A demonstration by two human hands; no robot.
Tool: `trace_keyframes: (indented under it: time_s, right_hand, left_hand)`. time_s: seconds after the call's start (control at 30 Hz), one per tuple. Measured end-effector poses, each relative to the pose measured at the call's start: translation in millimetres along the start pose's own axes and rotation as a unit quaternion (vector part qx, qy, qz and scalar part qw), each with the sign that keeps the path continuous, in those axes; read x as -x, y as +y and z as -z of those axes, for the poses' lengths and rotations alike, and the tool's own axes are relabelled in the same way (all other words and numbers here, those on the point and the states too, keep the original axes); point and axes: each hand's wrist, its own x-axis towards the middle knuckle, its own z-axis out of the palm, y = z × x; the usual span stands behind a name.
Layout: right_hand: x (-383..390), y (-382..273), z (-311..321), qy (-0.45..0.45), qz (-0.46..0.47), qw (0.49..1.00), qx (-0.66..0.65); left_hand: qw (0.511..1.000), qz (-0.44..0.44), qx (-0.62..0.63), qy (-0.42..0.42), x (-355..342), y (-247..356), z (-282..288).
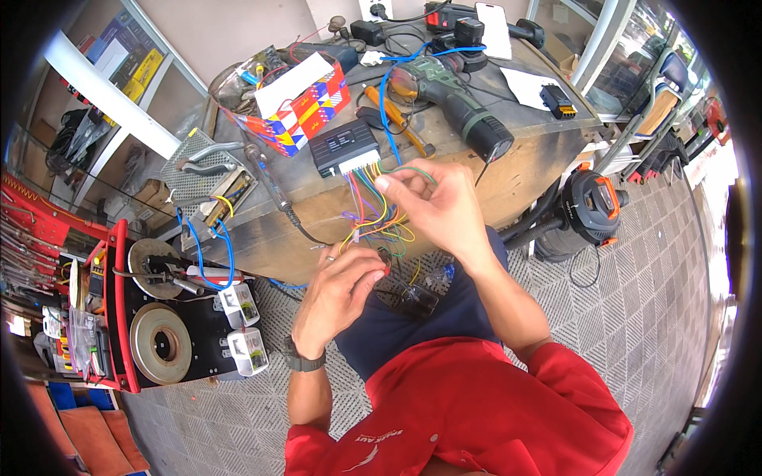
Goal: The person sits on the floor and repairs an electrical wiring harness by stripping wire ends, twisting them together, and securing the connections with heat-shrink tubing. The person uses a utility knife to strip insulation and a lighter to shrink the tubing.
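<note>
Black box on desk edge: likely light, rigid; hold by sides | wires: soft, tangle-prone; take near connector | right hand: pinching wires beside connector | left hand: curled low among wires, cannot tell grip

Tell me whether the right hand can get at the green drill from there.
Probably yes: the drill lies on the table just beyond the right hand, handle end nearest, with nothing bulky between. The hand is at the wires, though, and might have to leave them first.
</note>
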Motion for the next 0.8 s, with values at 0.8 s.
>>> trace_keyframes:
  time_s: [0.8]
  right_hand:
    - [-8, -7, 11, -0.021, 0.233, 0.947, 0.221]
  left_hand:
    - [0.998, -0.054, 0.024, -0.013, -19, 7, -21]
